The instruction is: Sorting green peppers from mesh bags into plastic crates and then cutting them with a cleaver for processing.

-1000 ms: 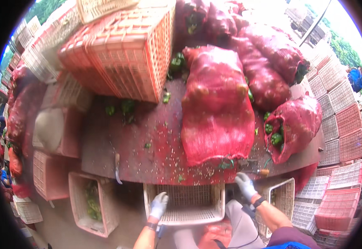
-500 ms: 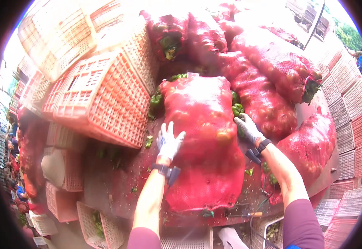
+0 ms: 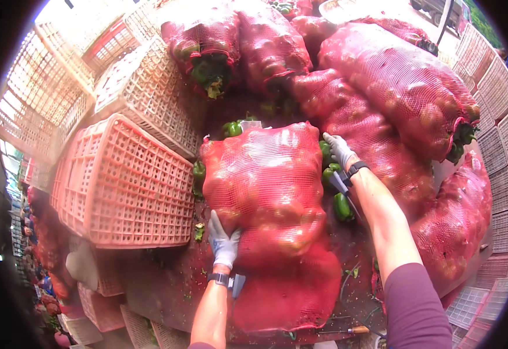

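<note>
Heap of red mesh sacks (image 3: pixel 405 81), stuffed with green peppers, stacked across the upper and right part of the table; several lie with tied necks toward the centre.

Pale plastic crates (image 3: pixel 149 99), stacked and tilted at upper left; one salmon-pink crate (image 3: pixel 126 186) on its side just left of the central sack.

Central red mesh sack (image 3: pixel 265 192), full, lying on the dark wet table (image 3: pixel 160 285); long axis runs away from the person, slightly tilted; its slack lower end trails toward the near edge; it sits directly ahead, between the two arms.

Left hand (image 3: pixel 223 243), gloved in grey, fingers closed on the sack's near left flank; the nearer hand, forearm short and bent.

Right hand (image 3: pixel 340 150), gloved, arm stretched long, pressed against the sack's far right edge; whether it grips mesh or only rests there cannot be told.

Loose green peppers (image 3: pixel 341 206), beside the right forearm, between the sacks.
</note>
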